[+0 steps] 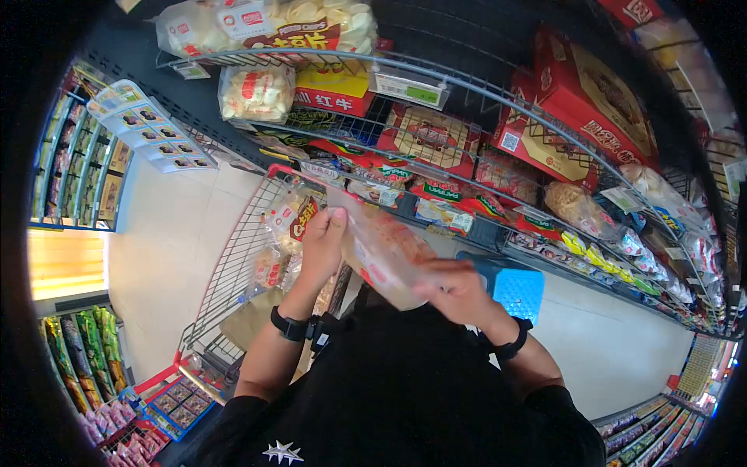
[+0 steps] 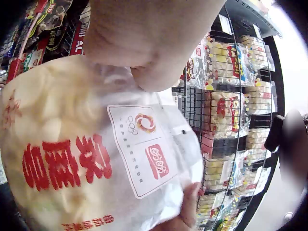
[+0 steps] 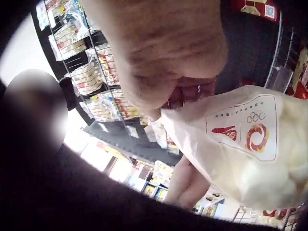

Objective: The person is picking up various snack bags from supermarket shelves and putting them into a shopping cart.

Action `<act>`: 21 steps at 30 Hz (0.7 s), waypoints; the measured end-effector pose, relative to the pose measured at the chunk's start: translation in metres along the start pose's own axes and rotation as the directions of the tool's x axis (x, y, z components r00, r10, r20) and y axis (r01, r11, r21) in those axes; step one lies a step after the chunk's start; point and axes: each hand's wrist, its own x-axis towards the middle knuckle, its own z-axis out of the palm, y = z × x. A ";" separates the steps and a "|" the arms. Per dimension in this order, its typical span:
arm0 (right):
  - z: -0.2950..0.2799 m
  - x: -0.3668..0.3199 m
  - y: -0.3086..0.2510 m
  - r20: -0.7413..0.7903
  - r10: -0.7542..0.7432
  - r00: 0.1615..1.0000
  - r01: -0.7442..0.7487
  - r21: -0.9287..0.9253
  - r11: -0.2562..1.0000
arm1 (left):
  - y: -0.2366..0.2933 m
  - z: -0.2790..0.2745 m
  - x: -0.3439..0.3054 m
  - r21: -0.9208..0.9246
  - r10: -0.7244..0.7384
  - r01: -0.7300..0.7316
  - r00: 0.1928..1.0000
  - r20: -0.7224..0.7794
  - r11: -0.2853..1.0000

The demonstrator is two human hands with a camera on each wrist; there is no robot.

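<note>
Both hands had the clear bag (image 1: 383, 241) up in mid-air, in front of the shelf (image 1: 467, 47) and just off the cart's R edge in the head view. L hand (image 1: 317, 245) was curled on the bag's edge, thumb on top, so that grip was closed on film; R hand (image 1: 457, 294) seemed to pinch the far corner, tho blur hid how tightly.

Handling the pkg well prob. called for a light hold on edges only, no squeezing: the pale pcs inside looked crushable. Keeping the label (image 2: 144, 149) uncovered & both ends level would've helped too.

Containers: the wire cart (image 1: 226, 268) held a printed chip bag (image 1: 289, 220) nr its front edge, a smaller red-lettered bag (image 1: 266, 268) behind it, plus a tan sack (image 1: 247, 321) twd the handle end. Up at the shelf's L end sat another chip pkg (image 1: 323, 27), w/ a red-yellow box (image 1: 333, 89) one tier below; contents of that box couldn't be seen.
</note>
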 end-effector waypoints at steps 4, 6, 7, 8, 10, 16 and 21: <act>-0.023 0.005 -0.014 0.306 -0.453 0.837 0.311 0.416 0.855 | 0.003 0.014 0.013 -0.261 0.256 -0.228 0.964 0.076 0.938; -0.042 0.001 -0.007 0.210 -0.415 0.885 0.304 0.413 0.858 | 0.010 0.019 0.024 -0.396 0.355 -0.279 0.925 0.132 0.875; -0.052 0.000 -0.004 0.124 -0.371 0.920 0.294 0.405 0.866 | 0.015 0.024 0.026 -0.533 0.458 -0.314 0.874 0.160 0.786; -0.060 0.002 0.002 0.069 -0.317 0.946 0.267 0.389 0.882 | 0.021 0.030 0.024 -0.612 0.406 -0.253 0.906 0.122 0.749; -0.078 0.000 0.014 0.034 -0.277 0.960 0.242 0.397 0.885 | 0.030 0.043 0.026 -0.593 0.398 -0.256 0.910 0.119 0.763; -0.110 -0.008 0.044 0.052 -0.185 0.981 0.144 0.437 0.888 | 0.046 0.081 0.027 -0.515 0.334 -0.252 0.940 0.071 0.819; -0.127 -0.007 0.064 0.165 -0.158 0.974 0.105 0.294 0.950 | 0.062 0.106 0.024 -0.461 0.301 -0.272 0.954 -0.011 0.845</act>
